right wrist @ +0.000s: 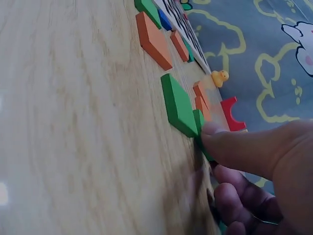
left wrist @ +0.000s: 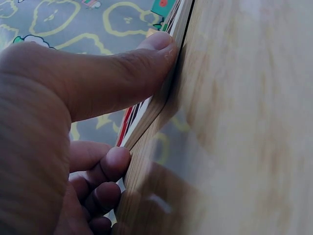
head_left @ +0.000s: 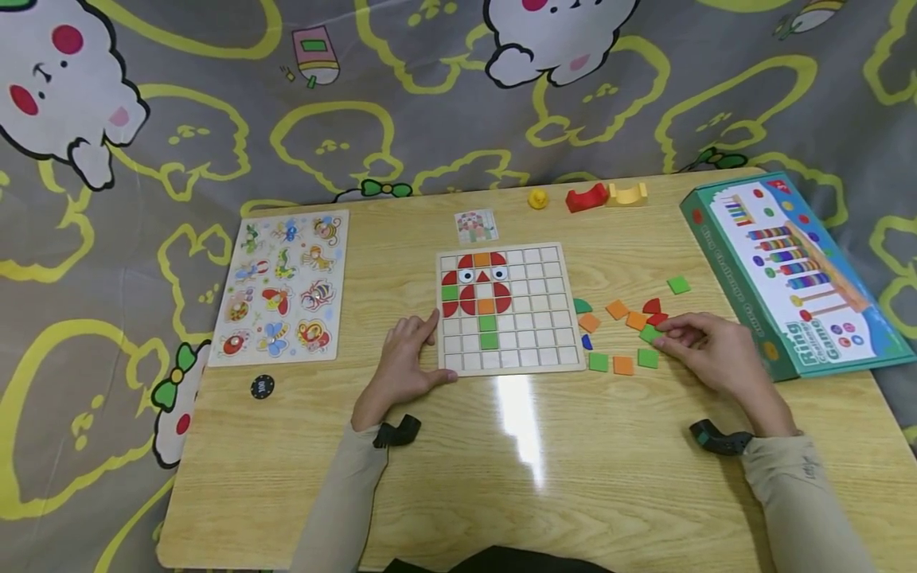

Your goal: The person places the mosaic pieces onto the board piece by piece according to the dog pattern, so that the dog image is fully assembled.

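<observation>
A square wooden grid board (head_left: pixel 532 338) lies flat on the table, with red, orange and green pieces and two eye pieces set in its left part. At its lower left corner, my left hand (head_left: pixel 404 362) touches the edges, thumb along the near side and fingertips at the left side. Right of the board, my right hand (head_left: pixel 716 350) pinches a green square tile (head_left: pixel 650 333) between thumb and fingers. Around that tile lie loose pieces: an orange tile (head_left: pixel 636 320), a red piece (head_left: pixel 651 305) and another green tile (right wrist: pixel 178 105) just beside the thumb.
A small picture card (head_left: pixel 476 226) lies behind the board. An insect puzzle board (head_left: pixel 337 286) and a black chip (head_left: pixel 262 387) are at left. Along the back edge stand a yellow duck (head_left: pixel 538 198), a red arch block (head_left: pixel 587 197) and a yellow one (head_left: pixel 627 195). A green game box (head_left: pixel 809 278) sits right.
</observation>
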`<state>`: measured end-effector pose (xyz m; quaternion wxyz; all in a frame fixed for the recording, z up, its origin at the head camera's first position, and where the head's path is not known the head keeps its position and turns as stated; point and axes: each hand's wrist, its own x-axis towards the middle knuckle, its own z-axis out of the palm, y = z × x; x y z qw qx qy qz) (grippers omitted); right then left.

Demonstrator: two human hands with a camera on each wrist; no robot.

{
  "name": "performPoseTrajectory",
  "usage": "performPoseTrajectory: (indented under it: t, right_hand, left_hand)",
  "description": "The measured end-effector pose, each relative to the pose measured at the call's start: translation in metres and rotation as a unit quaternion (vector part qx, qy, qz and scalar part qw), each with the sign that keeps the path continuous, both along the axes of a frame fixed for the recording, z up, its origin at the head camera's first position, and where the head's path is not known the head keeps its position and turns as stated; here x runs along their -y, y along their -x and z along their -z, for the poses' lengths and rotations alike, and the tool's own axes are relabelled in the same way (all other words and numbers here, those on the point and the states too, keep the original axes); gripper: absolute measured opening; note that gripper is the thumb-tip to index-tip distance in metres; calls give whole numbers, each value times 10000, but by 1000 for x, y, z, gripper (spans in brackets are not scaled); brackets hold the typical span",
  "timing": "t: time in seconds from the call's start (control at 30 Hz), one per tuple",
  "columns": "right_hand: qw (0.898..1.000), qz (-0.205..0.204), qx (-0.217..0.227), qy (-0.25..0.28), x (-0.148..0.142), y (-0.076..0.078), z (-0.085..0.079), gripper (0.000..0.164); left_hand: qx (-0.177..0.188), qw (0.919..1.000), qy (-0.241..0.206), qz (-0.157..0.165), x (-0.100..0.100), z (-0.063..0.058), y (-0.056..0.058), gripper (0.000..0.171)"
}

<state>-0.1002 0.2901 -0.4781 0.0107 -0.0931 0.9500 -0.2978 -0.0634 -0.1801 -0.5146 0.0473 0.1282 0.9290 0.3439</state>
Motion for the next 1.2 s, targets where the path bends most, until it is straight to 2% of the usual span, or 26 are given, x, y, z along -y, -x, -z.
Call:
performPoseTrajectory:
  t: [0.3, 0.57, 0.67, 0.77, 0.97, 1.1, 1.2]
  right_hand:
    - [9950, -312, 903, -294, 8, 1, -12, 31]
    - [9964, -316, 780, -54, 19, -3, -14, 26]
    - [9965, -290, 739, 263, 22, -3, -12, 25]
    - [9944, -248, 603, 828, 30, -1, -11, 31]
    - [9804, -79, 697, 1840, 63, 0, -20, 29]
    - [9730, -268, 736, 2170, 93, -4, -30, 30]
    - [9660, -430, 751, 2436, 113, -6, -26, 32]
  left_hand:
    - [83, 10000, 46, -30, 1, -1, 0, 108]
    - [-34, 10000, 40, 19, 2, 1, 2, 108]
    - [-93, 9999, 48, 45, 2, 2, 2, 108]
    - [-111, 9999, 48, 37, 2, 1, 2, 107]
    - [-81, 9999, 80, 5, 2, 0, 2, 108]
    - [-45, 10000, 43, -9, 2, 1, 2, 108]
    - [-19, 10000, 43, -18, 3, 0, 2, 108]
